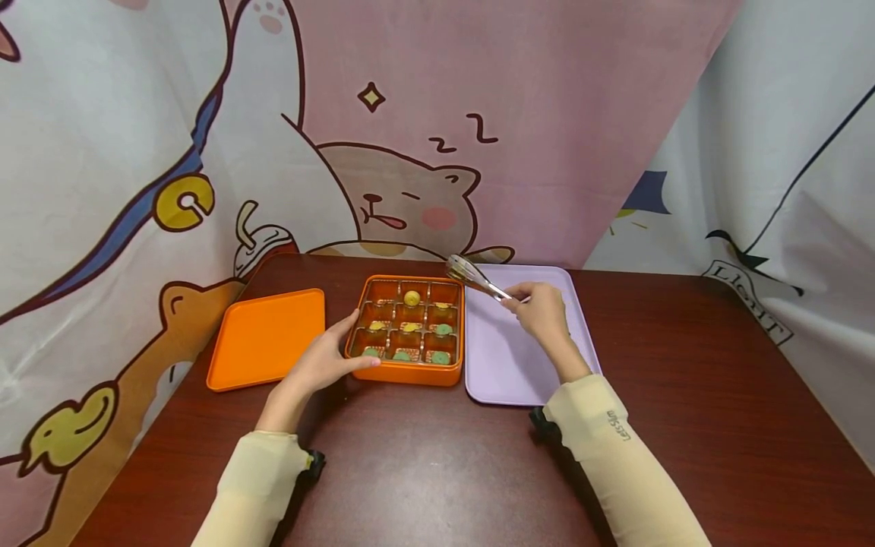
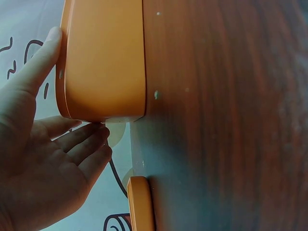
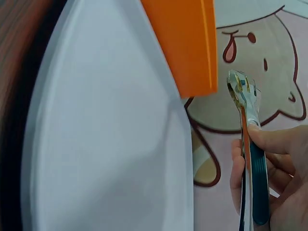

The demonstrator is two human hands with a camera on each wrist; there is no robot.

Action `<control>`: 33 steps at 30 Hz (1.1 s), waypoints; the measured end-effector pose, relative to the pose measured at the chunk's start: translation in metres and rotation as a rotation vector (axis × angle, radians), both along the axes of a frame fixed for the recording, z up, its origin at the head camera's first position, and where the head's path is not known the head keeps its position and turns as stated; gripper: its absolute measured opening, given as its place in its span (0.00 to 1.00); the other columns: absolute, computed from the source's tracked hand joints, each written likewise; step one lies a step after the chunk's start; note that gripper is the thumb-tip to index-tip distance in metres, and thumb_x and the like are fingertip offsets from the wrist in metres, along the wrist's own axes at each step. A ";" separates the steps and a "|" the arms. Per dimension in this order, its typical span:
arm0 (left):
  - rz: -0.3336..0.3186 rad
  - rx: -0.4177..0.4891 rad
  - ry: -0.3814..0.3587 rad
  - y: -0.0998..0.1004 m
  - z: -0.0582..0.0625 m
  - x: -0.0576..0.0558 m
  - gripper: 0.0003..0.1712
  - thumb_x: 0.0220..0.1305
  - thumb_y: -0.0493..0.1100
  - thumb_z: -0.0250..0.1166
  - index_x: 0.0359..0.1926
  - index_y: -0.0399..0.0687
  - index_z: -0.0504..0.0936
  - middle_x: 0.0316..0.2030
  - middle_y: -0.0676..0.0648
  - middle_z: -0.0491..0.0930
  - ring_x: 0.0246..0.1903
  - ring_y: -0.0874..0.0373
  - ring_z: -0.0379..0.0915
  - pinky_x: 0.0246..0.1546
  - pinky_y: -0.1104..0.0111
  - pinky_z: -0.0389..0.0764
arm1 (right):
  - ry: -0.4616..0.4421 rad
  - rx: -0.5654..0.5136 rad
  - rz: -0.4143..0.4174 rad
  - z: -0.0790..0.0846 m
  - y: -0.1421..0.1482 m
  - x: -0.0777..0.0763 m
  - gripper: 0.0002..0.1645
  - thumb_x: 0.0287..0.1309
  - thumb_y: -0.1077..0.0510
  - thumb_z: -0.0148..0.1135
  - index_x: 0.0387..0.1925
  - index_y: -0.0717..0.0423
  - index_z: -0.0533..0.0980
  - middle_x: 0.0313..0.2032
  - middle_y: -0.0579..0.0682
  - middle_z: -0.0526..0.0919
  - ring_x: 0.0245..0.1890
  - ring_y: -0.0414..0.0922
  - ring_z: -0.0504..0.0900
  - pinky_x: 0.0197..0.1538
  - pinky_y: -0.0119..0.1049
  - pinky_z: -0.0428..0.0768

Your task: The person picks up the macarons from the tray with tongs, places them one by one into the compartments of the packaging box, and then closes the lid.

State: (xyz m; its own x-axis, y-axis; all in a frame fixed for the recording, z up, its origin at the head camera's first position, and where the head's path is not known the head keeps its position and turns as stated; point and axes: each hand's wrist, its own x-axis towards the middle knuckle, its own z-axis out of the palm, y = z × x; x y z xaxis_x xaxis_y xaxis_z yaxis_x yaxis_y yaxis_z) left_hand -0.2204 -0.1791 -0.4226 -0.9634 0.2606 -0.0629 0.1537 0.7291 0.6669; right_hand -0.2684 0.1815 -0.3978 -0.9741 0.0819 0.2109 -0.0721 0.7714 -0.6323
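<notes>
An orange box (image 1: 417,372) stands mid-table, holding a clear divided insert with three rows of three compartments. A round yellow piece (image 1: 412,298) sits in the back middle compartment. Flat yellow and green pieces lie in others; green pieces (image 1: 402,355) fill the front row. My left hand (image 1: 328,357) touches the box's front left corner, thumb along the front rim, fairly straight fingers against the left side. My right hand (image 1: 541,310) grips metal tongs (image 3: 248,101) with a teal handle. Their tips are raised near the box's back right corner; whether they hold anything, I cannot tell.
A lilac tray (image 1: 506,380) lies right of the box, under my right hand. An orange lid (image 1: 266,338) lies flat on the table to the left. Behind the brown table (image 1: 424,456) hangs a cartoon-printed cloth (image 1: 547,114).
</notes>
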 end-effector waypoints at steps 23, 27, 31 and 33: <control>0.001 -0.008 0.000 0.000 0.000 -0.002 0.61 0.56 0.61 0.73 0.79 0.43 0.50 0.77 0.37 0.53 0.75 0.37 0.53 0.71 0.41 0.60 | -0.021 -0.010 0.146 0.008 -0.081 -0.004 0.08 0.57 0.55 0.71 0.39 0.51 0.89 0.33 0.51 0.90 0.33 0.48 0.84 0.33 0.38 0.76; 0.002 -0.006 0.005 0.000 0.000 -0.002 0.60 0.56 0.60 0.73 0.79 0.43 0.50 0.77 0.37 0.53 0.75 0.37 0.53 0.71 0.41 0.60 | -0.046 -0.001 0.154 0.007 -0.089 -0.006 0.09 0.58 0.54 0.71 0.40 0.51 0.89 0.33 0.50 0.90 0.32 0.47 0.84 0.35 0.39 0.77; 0.004 -0.005 0.002 0.000 0.000 -0.002 0.60 0.56 0.60 0.73 0.79 0.44 0.50 0.77 0.37 0.53 0.75 0.37 0.53 0.71 0.41 0.60 | -0.074 0.016 0.158 0.006 -0.093 -0.006 0.11 0.58 0.52 0.72 0.41 0.50 0.88 0.36 0.50 0.91 0.32 0.46 0.83 0.36 0.40 0.77; 0.005 -0.006 0.001 -0.001 0.000 -0.001 0.60 0.56 0.60 0.73 0.79 0.44 0.50 0.77 0.37 0.53 0.75 0.37 0.53 0.71 0.41 0.60 | -0.083 0.028 0.164 0.006 -0.094 -0.006 0.12 0.58 0.51 0.72 0.42 0.50 0.88 0.37 0.50 0.91 0.33 0.46 0.83 0.37 0.41 0.78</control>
